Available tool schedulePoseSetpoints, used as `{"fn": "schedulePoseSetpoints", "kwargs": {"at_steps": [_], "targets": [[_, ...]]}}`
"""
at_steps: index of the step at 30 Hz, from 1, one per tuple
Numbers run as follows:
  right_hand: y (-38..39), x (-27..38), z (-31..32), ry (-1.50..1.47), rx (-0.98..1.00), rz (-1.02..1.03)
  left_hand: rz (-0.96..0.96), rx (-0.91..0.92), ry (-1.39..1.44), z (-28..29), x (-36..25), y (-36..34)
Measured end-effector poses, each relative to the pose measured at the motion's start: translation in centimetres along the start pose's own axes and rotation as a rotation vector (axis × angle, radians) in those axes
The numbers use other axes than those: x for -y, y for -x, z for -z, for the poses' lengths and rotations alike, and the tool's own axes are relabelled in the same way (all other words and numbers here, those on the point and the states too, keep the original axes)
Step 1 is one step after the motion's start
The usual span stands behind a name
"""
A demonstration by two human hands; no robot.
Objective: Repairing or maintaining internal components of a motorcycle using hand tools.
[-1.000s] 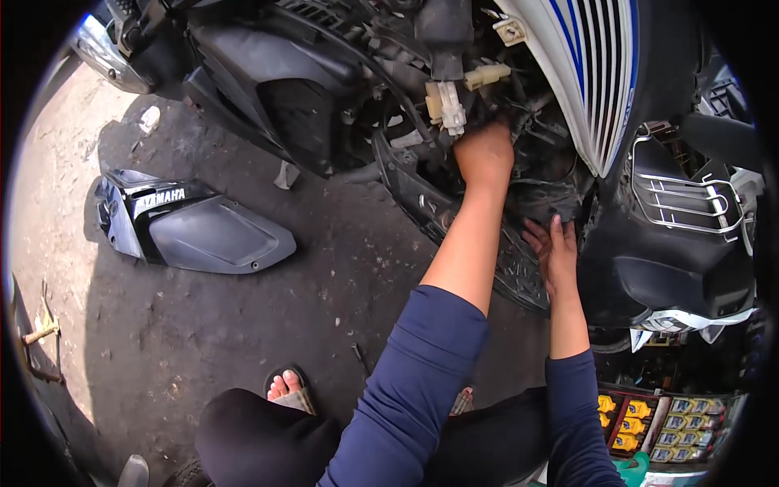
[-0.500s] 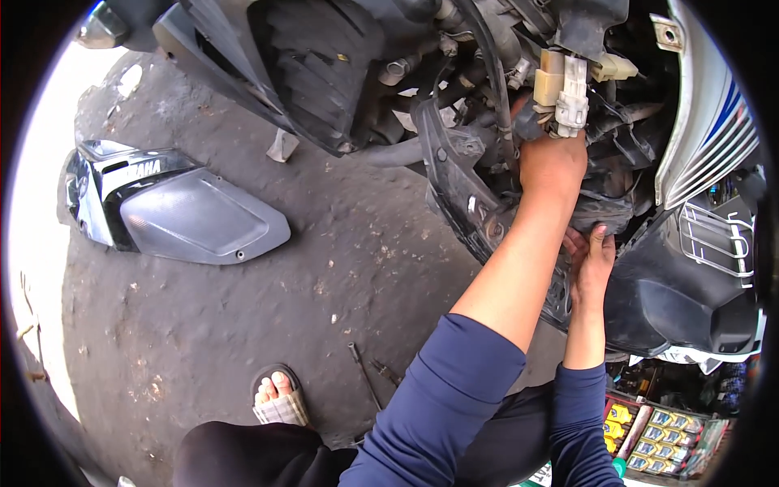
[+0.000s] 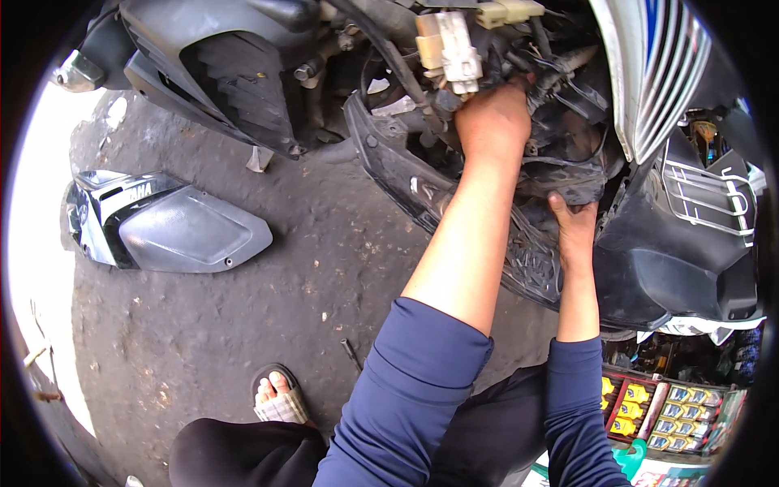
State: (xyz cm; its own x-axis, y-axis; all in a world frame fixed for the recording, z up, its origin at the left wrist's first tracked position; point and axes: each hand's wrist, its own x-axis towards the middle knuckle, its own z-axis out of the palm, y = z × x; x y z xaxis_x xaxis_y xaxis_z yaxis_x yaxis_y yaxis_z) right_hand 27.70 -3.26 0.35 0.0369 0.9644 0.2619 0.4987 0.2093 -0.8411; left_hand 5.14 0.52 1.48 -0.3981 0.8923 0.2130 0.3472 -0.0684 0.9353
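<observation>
My left hand point(image 3: 493, 122) reaches into the exposed innards of a motorbike, just below white point(image 3: 458, 53) and cream point(image 3: 509, 13) wire connectors; its fingers are hidden among dark hoses and metal parts. Lower and to the right, my right hand point(image 3: 574, 223) grips the underside of a dirty dark part point(image 3: 568, 174), thumb raised and other fingers partly out of sight behind it. A scuffed black panel point(image 3: 389, 178) slants down beside my left forearm. The white bodywork with blue stripes point(image 3: 657, 73) stands at the upper right.
A detached grey-and-black side panel point(image 3: 182, 227) lies on the dark ground at left. Thin tools point(image 3: 350, 355) lie near my feet. Another black scooter with a chrome rack point(image 3: 702, 195) is at right, above shelves of small yellow and silver packages point(image 3: 677, 414). Bright sunlit ground borders the left.
The view shifted right then back, and sits slightly higher on the bike's parts. My left hand remains among the parts below the connectors; my right hand's fingers have moved further behind the dark part.
</observation>
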Motion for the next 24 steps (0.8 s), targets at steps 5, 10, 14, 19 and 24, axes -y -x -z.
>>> {"fn": "schedulePoseSetpoints", "kwargs": {"at_steps": [5,10,14,19,24], "targets": [[-0.3,-0.9,0.5,-0.339,0.016,-0.283,-0.046,-0.142,-0.038,-0.8,-0.4,0.4],[-0.3,0.4,0.2,-0.210,0.071,-0.095,-0.106,-0.056,-0.136,-1.9,1.0,-1.8],[0.3,-0.8,1.4,-0.117,0.024,-0.018,-0.087,-0.128,-0.261,-4.2,0.3,-0.8],[-1.1,-2.3,1.9,-0.212,0.148,-0.130,-0.026,-0.168,-0.117,-4.9,1.3,-2.3],[-0.7,-0.9,1.2,-0.341,0.091,-0.105,-0.039,0.093,-0.187,-1.7,1.3,-2.2]]}}
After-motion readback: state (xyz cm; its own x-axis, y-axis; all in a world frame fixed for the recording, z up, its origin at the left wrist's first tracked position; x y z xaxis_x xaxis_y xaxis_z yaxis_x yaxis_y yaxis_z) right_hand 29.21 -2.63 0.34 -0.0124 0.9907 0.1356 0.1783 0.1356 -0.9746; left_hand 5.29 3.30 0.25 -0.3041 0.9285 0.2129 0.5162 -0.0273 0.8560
